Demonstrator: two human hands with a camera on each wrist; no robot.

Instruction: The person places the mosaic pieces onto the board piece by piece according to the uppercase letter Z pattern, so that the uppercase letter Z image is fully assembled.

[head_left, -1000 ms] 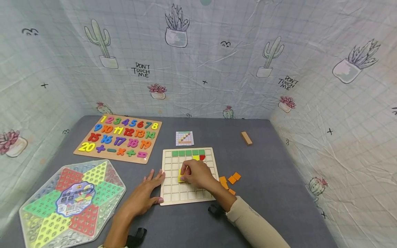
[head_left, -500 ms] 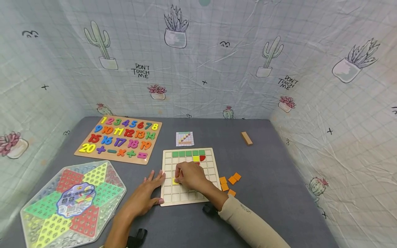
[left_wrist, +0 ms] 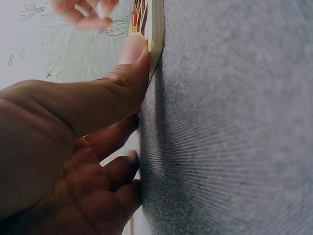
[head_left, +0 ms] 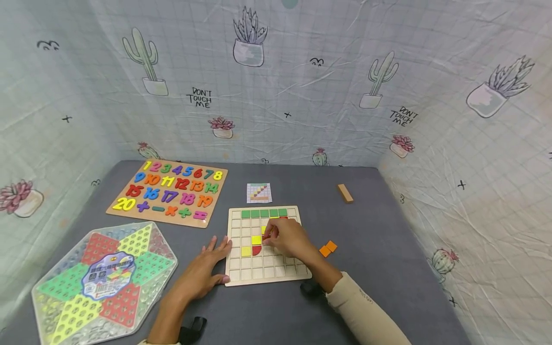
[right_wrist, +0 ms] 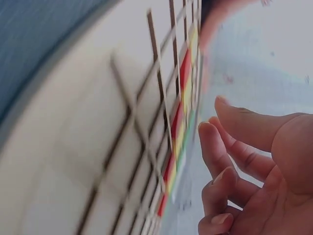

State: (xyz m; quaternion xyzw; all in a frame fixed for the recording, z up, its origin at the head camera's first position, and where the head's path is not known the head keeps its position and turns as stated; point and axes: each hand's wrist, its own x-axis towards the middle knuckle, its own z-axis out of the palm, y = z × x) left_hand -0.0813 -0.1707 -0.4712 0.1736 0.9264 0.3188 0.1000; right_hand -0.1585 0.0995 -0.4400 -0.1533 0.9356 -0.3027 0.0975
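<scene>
A square wooden grid board (head_left: 270, 273) lies on the dark table. Green tiles (head_left: 264, 213) line its far row, and yellow tiles (head_left: 256, 240) and red rounded tiles (head_left: 256, 250) step diagonally across it. My right hand (head_left: 288, 238) hovers over the board's middle, fingertips beside a red tile. In the right wrist view its thumb and forefinger (right_wrist: 211, 139) stand apart with nothing between them. My left hand (head_left: 204, 270) rests at the board's left edge, fingers spread, its thumb (left_wrist: 132, 51) against the near left corner. The right hand hides some tiles.
A small pattern card (head_left: 259, 193) lies behind the board. Orange tiles (head_left: 327, 248) and a wooden block (head_left: 345, 193) are on the right. To the left lie a number puzzle (head_left: 167, 192) and a hexagonal Chinese checkers board (head_left: 105, 278). Patterned cloth encloses the table.
My right hand has moved from the yellow tile at the lower left up and right, uncovering that tile and a red one beside it. The left hand stays at the board's edge.
</scene>
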